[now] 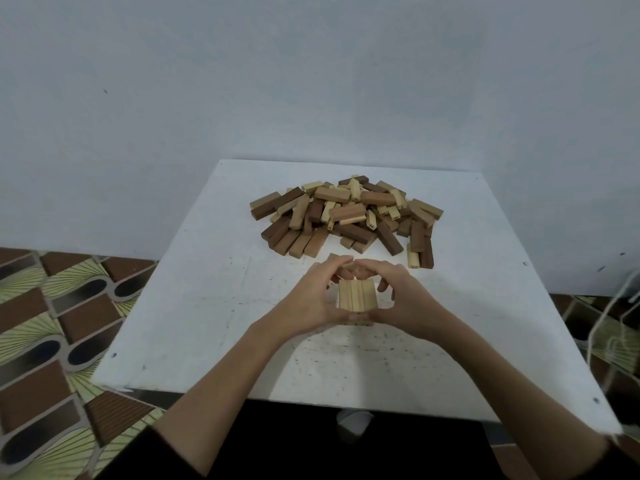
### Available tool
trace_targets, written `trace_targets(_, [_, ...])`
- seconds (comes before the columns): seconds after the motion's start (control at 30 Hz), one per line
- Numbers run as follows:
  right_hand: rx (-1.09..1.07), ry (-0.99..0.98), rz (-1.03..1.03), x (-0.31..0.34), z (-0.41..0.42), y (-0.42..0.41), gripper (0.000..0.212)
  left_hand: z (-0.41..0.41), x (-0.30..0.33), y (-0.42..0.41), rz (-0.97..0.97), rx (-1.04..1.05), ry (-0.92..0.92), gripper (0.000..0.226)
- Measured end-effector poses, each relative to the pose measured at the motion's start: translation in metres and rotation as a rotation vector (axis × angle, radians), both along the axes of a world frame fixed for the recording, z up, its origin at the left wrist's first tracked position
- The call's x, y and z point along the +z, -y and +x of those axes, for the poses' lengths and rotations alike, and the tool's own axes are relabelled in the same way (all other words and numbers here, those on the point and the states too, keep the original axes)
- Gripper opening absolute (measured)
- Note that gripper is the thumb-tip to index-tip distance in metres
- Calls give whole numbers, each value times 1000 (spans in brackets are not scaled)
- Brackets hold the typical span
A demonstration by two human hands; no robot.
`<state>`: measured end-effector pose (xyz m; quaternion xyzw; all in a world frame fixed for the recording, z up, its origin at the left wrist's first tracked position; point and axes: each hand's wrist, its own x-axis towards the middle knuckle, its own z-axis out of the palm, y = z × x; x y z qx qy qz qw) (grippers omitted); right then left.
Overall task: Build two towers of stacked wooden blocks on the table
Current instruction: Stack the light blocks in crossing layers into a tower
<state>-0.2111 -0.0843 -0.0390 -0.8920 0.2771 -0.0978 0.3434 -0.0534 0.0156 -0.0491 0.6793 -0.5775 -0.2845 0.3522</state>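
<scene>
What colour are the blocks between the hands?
Pale, light wood blocks, seen in the head view.

Probably a home room, patterned floor tiles (52, 306), plain wall (311, 81)

A square white table (194, 313) with a scuffed, speckled top stands against a pale wall. Toward its far side lies a loose heap of rectangular wooden blocks (346, 216), light and dark brown mixed, lying at all angles. Nearer the front, around the middle of the table, sits a small stack of pale wooden blocks (356, 299), its top layer made of three blocks side by side.
</scene>
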Motion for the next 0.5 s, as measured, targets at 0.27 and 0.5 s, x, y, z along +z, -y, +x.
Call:
trace_targets(0.27, [3,-26,2,-2,-8,4,84,1,-3,-6,0,-12,0,95])
trace_targets(0.5, [17,-16,-5,-1,-8,2,83,-1,-2,-6,-16,-18,35,92])
